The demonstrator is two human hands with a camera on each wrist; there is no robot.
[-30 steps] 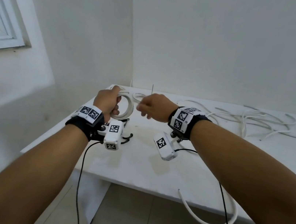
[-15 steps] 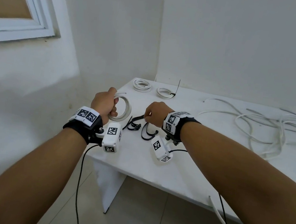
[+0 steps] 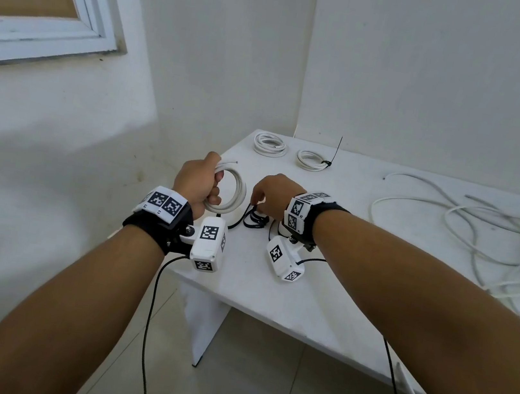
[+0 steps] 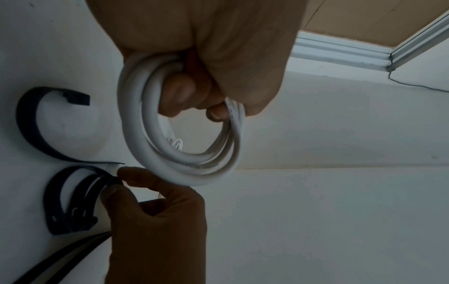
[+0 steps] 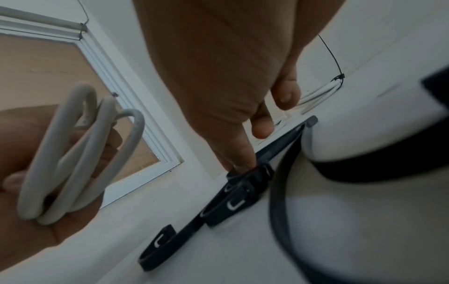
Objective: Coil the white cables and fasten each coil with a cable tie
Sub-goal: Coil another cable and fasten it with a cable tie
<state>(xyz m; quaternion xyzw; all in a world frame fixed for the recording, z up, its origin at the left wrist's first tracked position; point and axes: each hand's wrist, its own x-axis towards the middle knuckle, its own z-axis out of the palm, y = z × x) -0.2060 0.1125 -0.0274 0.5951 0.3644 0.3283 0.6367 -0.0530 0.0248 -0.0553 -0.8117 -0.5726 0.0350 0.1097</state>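
Note:
My left hand (image 3: 211, 186) grips a small coil of white cable (image 3: 235, 193) just above the table's left end; its fingers pass through the coil (image 4: 170, 159). Right beside it, my right hand (image 3: 256, 201) reaches down to a bunch of black cable ties (image 3: 255, 221) lying on the table. In the left wrist view its thumb and forefinger pinch the end of one tie (image 4: 113, 181). The right wrist view shows the fingertip (image 5: 243, 165) on that bunch (image 5: 233, 203), with the coil (image 5: 73, 153) at the left.
Two other coils lie at the back corner of the white table (image 3: 319, 307): one plain (image 3: 270, 144), one (image 3: 311, 160) bound with a black tie. Loose white cables (image 3: 483, 230) sprawl across the right side. One more tie (image 4: 29, 124) lies apart. A wall stands close on the left.
My right hand has dropped from beside the coil to the black ties on the table. The left hand keeps the coil. The head view has swung left and down.

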